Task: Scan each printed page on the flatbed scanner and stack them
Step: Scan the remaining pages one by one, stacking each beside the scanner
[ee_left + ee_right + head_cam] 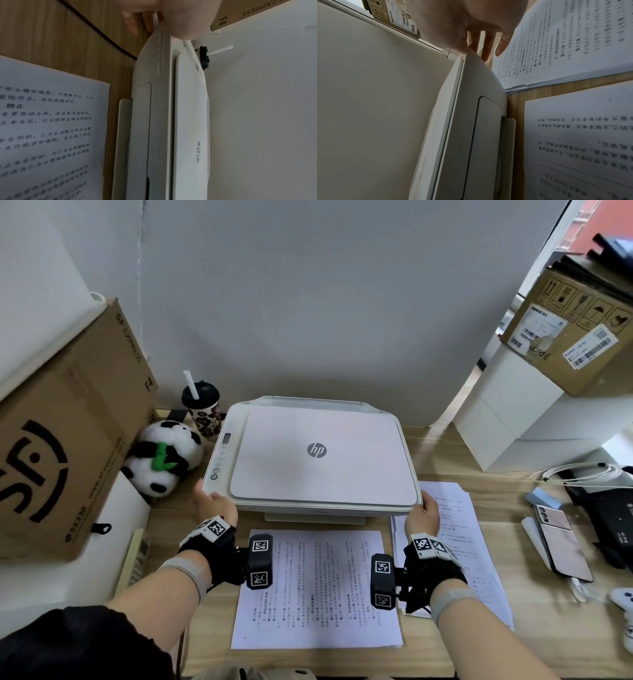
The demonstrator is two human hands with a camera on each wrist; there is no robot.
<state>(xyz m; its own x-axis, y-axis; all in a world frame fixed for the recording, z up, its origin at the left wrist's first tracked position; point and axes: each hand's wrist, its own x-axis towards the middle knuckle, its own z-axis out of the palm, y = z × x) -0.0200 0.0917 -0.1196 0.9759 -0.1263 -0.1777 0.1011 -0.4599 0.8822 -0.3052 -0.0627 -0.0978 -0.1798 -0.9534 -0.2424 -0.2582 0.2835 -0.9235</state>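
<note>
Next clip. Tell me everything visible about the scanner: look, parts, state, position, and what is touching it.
The scanner is an off-white plastic flatbed unit with a grey HP logo on its lid. The lid is closed and flat. A button strip with a small display runs along its left edge; a tray juts out at the front. It sits on the wooden desk against the wall. The left hand is at its front left corner, the right hand at its front right corner.

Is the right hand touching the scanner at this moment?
Touching. In the right wrist view the right hand rests on the scanner's front corner, fingers reaching down its side.
</note>
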